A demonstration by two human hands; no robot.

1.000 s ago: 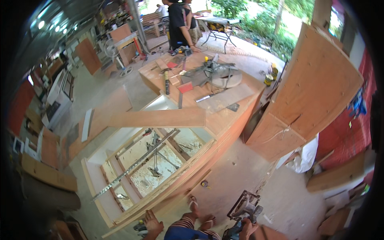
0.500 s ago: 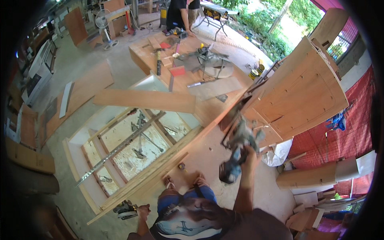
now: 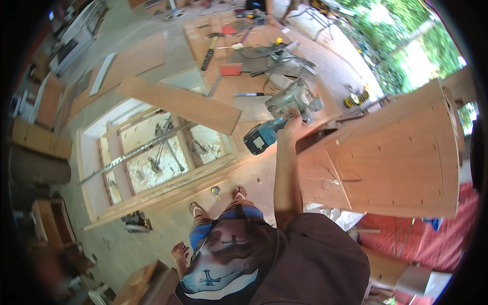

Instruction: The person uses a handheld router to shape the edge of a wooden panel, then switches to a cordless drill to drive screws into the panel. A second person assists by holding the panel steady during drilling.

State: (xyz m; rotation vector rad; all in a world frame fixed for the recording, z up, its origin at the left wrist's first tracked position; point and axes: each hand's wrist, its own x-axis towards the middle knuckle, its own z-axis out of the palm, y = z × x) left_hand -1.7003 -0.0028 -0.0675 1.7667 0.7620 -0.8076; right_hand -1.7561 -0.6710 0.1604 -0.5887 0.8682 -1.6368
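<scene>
My right hand (image 3: 293,122) grips a power tool with a teal body and battery and a broad grey metal front, which looks like a cordless circular saw (image 3: 261,137). It is held at the near right edge of the wooden worktable (image 3: 325,96); whether it touches the top I cannot tell. A grey cable lies in loops just behind it. My left hand (image 3: 180,252) hangs low beside my leg, its fingers curled with nothing visible in them. Apart from that hand, another dark power tool (image 3: 136,222) stands on the floor beside the wooden frame.
A wooden frame (image 3: 147,195) with white inner sides lies left, a loose board (image 3: 178,104) across it. The worktable holds a hammer (image 3: 210,51) and a marker (image 3: 250,94). A large curved plywood panel (image 3: 386,157) stands right. A tape measure (image 3: 215,190) lies near my feet. Someone's hand (image 3: 273,21) is at the far end.
My right hand has carried the saw forward and up from beside the plywood panel to the worktable's edge. My view has shifted, and my left hand hangs farther from the tool on the floor.
</scene>
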